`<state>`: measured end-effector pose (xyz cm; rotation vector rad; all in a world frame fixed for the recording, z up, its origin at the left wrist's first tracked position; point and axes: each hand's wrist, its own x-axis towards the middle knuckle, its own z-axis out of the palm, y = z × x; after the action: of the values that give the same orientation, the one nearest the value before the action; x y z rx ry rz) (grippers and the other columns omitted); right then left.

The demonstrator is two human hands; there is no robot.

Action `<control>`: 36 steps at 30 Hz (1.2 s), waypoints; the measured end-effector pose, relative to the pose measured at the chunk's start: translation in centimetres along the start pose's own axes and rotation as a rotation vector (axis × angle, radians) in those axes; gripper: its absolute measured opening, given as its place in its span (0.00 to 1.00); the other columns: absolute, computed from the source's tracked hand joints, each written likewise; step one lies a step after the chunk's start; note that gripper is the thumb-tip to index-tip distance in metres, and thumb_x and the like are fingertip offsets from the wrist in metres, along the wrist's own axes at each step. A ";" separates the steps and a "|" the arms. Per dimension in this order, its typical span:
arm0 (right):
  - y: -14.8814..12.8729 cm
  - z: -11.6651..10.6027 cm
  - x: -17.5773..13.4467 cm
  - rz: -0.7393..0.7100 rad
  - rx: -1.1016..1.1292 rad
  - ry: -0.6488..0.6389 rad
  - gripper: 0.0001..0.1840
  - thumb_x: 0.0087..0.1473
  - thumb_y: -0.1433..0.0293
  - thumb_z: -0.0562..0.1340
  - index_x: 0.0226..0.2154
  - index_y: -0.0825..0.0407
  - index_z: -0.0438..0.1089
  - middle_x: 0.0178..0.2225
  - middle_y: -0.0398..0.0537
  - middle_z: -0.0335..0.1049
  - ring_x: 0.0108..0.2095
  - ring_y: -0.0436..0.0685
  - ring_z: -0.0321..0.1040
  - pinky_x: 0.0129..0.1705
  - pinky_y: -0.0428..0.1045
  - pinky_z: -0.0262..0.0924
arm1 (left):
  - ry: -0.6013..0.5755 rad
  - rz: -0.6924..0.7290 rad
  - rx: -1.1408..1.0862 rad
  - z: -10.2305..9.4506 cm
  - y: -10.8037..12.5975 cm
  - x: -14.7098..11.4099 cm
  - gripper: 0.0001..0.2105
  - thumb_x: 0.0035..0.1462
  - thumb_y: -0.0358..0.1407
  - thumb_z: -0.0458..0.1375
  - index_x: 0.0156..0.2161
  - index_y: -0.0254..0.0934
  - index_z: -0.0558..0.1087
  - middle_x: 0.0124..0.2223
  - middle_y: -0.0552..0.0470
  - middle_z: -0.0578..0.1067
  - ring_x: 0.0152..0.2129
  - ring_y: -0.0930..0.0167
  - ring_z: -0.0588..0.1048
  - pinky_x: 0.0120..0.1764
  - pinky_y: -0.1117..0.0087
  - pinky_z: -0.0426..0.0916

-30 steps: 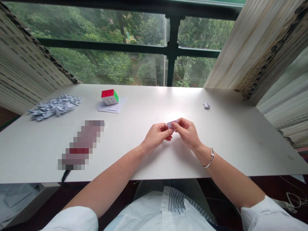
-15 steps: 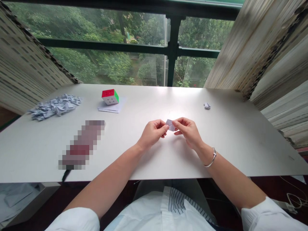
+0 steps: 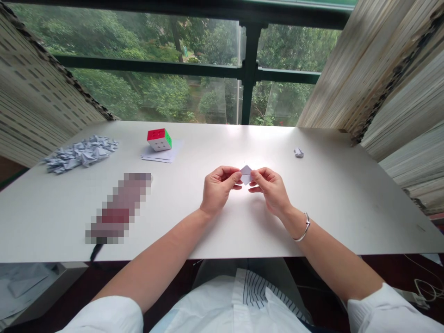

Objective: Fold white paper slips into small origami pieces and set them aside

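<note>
Between my two hands is a small folded piece of white paper (image 3: 246, 175), held just above the desk. It looks like a diamond with a crease running across its middle. My left hand (image 3: 220, 186) pinches its left corner between thumb and fingers. The right corner is in the pinch of my right hand (image 3: 268, 186), which has a silver bangle at the wrist. The fingertips hide both side corners of the paper.
On the white desk (image 3: 333, 199), a heap of folded papers (image 3: 81, 155) lies at far left. A puzzle cube (image 3: 159, 140) sits on white paper sheets (image 3: 156, 160). A blurred-out long object (image 3: 118, 208) lies nearer, and a small folded paper piece (image 3: 299, 152) is at right.
Both hands have risen slightly away from me with the paper. The paper has turned from a slant to an upright diamond, and more of it shows between the fingers.
</note>
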<state>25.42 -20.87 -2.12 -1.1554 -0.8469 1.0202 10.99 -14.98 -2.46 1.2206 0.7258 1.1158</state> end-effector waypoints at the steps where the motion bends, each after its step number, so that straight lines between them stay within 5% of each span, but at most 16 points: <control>1: 0.0 0.0 0.0 0.008 0.003 -0.013 0.19 0.47 0.53 0.69 0.28 0.52 0.69 0.27 0.42 0.69 0.29 0.50 0.68 0.29 0.47 0.69 | 0.016 0.010 -0.005 0.0 0.0 0.1 0.14 0.47 0.41 0.68 0.36 0.33 0.75 0.31 0.52 0.77 0.25 0.72 0.76 0.29 0.70 0.75; 17: 0.2 0.1 -0.2 -0.017 -0.057 -0.053 0.19 0.48 0.53 0.68 0.29 0.51 0.69 0.28 0.43 0.70 0.30 0.51 0.68 0.29 0.47 0.68 | -0.008 0.019 0.048 -0.4 0.3 0.5 0.10 0.44 0.34 0.68 0.30 0.33 0.72 0.28 0.55 0.75 0.23 0.75 0.75 0.31 0.71 0.72; 29: 0.3 0.1 -0.4 -0.111 -0.130 -0.070 0.15 0.50 0.57 0.67 0.29 0.52 0.71 0.28 0.43 0.70 0.29 0.50 0.67 0.31 0.46 0.65 | -0.216 -0.099 0.085 -0.3 0.4 -0.3 0.13 0.49 0.42 0.66 0.33 0.33 0.74 0.31 0.50 0.76 0.26 0.71 0.76 0.32 0.68 0.73; 36: 0.5 0.4 -0.4 -0.064 -0.134 -0.080 0.18 0.50 0.53 0.65 0.31 0.51 0.69 0.29 0.43 0.71 0.30 0.51 0.69 0.28 0.45 0.65 | -0.188 -0.041 0.118 -0.3 0.5 -0.1 0.13 0.48 0.42 0.67 0.29 0.33 0.73 0.27 0.52 0.75 0.23 0.74 0.73 0.28 0.71 0.71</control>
<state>24.86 -21.09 -2.52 -1.1986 -1.0221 0.9738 10.50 -15.01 -2.03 1.3841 0.6763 0.9207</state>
